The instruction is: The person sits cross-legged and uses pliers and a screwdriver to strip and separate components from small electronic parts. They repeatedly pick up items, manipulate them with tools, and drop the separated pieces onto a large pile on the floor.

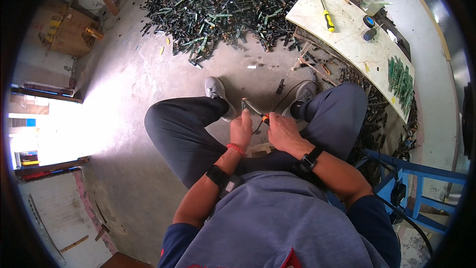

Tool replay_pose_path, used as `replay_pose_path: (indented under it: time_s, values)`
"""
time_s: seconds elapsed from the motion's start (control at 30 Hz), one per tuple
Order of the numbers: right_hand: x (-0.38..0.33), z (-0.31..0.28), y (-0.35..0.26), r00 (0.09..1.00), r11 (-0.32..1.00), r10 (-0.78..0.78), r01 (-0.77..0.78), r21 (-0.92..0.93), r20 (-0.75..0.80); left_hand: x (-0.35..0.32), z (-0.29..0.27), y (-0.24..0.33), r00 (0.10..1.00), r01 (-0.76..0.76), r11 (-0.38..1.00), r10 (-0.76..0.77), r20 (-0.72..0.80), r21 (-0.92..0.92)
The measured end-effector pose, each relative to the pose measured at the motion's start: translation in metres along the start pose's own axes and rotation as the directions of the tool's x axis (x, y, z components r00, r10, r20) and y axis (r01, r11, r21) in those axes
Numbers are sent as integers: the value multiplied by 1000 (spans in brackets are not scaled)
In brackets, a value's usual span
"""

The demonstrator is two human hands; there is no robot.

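Between my knees, my left hand (241,130) is closed on a small greenish strip (244,104), perhaps a circuit board piece, its upper end standing out above the fingers. My right hand (283,133) grips the orange and black handle of what looks like a soldering iron (266,118). Its thin metal shaft slants up and left to the strip's top end; whether they touch is too small to tell. From the handle side a dark cable (280,100) loops up toward my right shoe.
A large heap of dark and green strips (218,10) covers the floor ahead. At the right, a pale board (342,30) bears a yellow screwdriver (327,19), a tape roll (368,21) and stacked green strips (400,83). A blue frame (430,171) stands by my right elbow.
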State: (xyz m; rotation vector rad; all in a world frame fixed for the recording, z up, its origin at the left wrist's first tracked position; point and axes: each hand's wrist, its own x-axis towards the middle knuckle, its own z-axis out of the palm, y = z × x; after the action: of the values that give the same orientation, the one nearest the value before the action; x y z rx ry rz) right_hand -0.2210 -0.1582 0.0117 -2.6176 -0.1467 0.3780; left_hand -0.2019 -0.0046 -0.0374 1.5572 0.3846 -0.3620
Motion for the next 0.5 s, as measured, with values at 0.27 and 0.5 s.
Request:
replay_pose_path:
  time_s: [0.27, 0.5]
  values:
    - [0, 7, 0, 998, 995, 31, -35, 92, 51, -4, 2, 8, 981, -149, 892, 186, -46, 427]
    - [-2, 4, -2, 998, 993, 12, -20, 120, 66, -6, 1, 13, 970, -184, 800, 243, -27, 572]
